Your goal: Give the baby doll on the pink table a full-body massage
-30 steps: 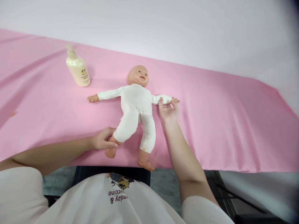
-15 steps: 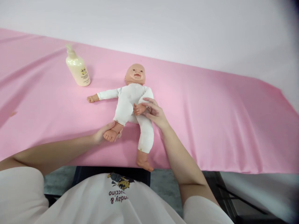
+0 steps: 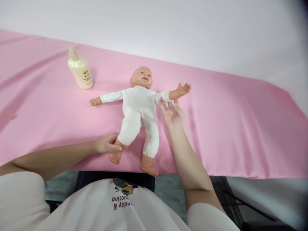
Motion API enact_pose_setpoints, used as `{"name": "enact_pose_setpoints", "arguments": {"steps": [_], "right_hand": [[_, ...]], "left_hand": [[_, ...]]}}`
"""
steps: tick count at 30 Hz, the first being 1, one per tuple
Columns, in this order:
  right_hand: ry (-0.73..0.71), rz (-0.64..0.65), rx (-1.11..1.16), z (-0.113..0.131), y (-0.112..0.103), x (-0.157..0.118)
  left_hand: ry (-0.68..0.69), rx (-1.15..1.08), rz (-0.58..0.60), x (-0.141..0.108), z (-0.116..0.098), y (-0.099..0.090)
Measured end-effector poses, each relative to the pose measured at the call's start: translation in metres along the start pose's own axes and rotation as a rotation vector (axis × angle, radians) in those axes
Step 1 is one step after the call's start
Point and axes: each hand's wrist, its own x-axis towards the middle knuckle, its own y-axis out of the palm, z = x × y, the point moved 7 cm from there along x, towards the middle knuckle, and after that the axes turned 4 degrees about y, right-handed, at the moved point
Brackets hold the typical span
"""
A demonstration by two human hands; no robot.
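Note:
A baby doll (image 3: pixel 139 102) with a white cloth body and bare plastic head, hands and feet lies on its back on the pink cloth, both arms spread outward. My left hand (image 3: pixel 108 143) is closed around the ankle of the doll's leg on the left, thumb across the front. Palm up, my right hand (image 3: pixel 173 115) is at the doll's outstretched arm on the right. Its fingers are apart and reach the underside of that sleeve, where the fingertips are partly hidden; I cannot tell how firmly they touch.
A cream-coloured pump bottle (image 3: pixel 81 73) stands on the pink cloth (image 3: pixel 228 122) up and left of the doll. Behind the table is a white wall (image 3: pixel 183 32). The table's front edge runs just ahead of my body.
The doll's right-side arm has swung from across its belly out to the right, my right hand moving with it. The leg in my left hand has straightened down towards me.

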Motion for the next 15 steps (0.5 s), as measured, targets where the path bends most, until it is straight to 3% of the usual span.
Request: {"name": "enact_pose_setpoints", "arguments": {"steps": [3,8,12,15], "right_hand": [[-0.017,-0.168,0.124,0.003,-0.026,0.009],[0.03,-0.34,0.191,-0.007,-0.048,0.015],[0.048,-0.244,0.196,-0.006,-0.03,0.009],[0.042,-0.064,0.119,-0.005,-0.007,0.002]], "left_hand": [[0.053,0.096,0.102,0.003,-0.013,0.008],[0.033,0.188,0.121,0.004,-0.014,0.009],[-0.014,0.028,0.075,-0.001,-0.003,0.006],[-0.107,-0.073,-0.123,0.001,0.022,-0.007]]}}
